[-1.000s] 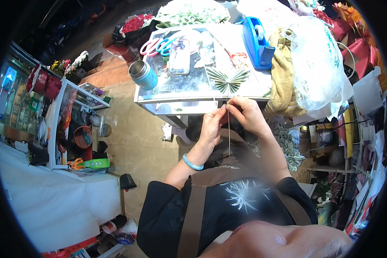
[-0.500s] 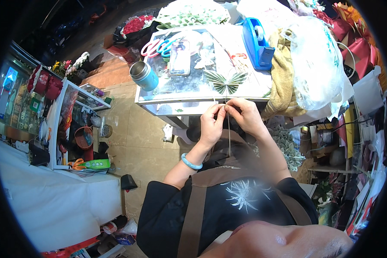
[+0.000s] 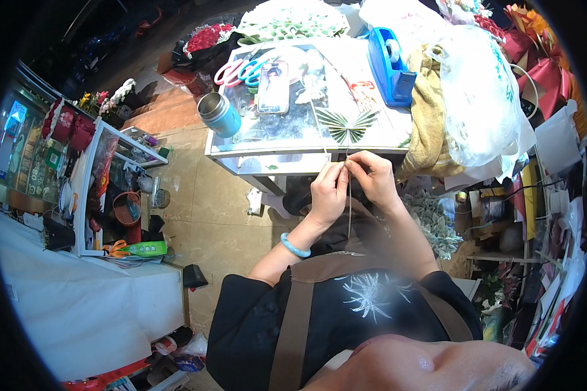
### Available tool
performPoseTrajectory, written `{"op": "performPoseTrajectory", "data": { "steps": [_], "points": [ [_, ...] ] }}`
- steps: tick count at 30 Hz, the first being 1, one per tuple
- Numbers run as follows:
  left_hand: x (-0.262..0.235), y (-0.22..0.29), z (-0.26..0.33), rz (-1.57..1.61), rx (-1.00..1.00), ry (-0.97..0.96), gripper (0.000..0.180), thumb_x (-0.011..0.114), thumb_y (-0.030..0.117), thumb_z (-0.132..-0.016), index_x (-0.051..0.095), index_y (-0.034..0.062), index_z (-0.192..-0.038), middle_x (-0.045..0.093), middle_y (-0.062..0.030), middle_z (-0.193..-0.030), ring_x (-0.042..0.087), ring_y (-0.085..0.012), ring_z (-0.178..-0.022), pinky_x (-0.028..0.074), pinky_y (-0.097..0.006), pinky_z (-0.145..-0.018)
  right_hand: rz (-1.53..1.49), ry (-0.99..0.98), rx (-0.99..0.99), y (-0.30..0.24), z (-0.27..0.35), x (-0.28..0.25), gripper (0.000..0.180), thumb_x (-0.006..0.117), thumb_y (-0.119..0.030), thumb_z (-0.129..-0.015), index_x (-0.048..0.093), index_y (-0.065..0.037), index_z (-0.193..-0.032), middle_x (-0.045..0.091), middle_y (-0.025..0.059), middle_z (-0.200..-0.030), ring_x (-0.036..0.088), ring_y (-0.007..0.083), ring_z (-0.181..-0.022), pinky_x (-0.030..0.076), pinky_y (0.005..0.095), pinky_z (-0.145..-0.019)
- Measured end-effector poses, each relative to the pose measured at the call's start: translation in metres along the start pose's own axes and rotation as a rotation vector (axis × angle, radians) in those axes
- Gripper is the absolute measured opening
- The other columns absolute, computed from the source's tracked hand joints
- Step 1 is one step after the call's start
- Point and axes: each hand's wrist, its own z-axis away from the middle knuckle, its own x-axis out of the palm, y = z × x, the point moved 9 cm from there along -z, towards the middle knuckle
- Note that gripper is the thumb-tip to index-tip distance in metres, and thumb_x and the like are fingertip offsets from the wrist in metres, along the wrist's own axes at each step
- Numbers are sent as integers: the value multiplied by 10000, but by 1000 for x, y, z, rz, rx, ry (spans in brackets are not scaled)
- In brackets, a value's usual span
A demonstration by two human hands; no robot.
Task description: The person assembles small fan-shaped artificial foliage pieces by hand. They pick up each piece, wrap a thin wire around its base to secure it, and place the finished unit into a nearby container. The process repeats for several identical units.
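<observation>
**Thin strand pinched between two hands at the counter edge**

Left to right: metal cup (image 3: 219, 115) at the counter's (image 3: 293, 163) left corner; phone (image 3: 272, 87); folded green paper butterfly (image 3: 347, 124); blue tape dispenser (image 3: 389, 66). Left hand (image 3: 328, 195), fingers closed, pinches a thin strand (image 3: 349, 208) hanging just below the counter edge; right hand (image 3: 372, 181), touching it, pinches the same strand. Step, as judged: twisting or tying. Steady fingertip tension seems required.
</observation>
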Motion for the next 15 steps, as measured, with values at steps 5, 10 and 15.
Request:
{"op": "performPoseTrajectory", "data": {
  "steps": [5, 10, 15],
  "points": [
    [3, 5, 2, 29, 23, -22, 173, 584, 48, -834, 587, -28, -989, 584, -124, -789, 597, -212, -680, 470, -280, -619, 8, 11, -8, 0, -2, -3, 107, 610, -55, -808, 608, 40, -857, 624, 136, -724, 610, 177, -626, 471, 277, -565],
    [10, -11, 0, 128, -73, -68, 171, 575, 51, -851, 583, -36, -998, 615, -89, -771, 589, -137, -654, 470, -250, -609, 15, 10, 24, 1, -1, -5, 107, 610, -55, -806, 603, 41, -854, 623, 135, -732, 614, 185, -640, 474, 278, -574],
    [18, -24, 4, 311, -201, -63, 145, 561, 74, -874, 592, -27, -973, 606, -47, -757, 557, -80, -654, 456, -218, -602, 39, 9, -17, -7, 0, -9, 96, 601, -35, -811, 593, 42, -868, 598, 83, -722, 553, 114, -642, 444, 243, -584]
  ]
}}
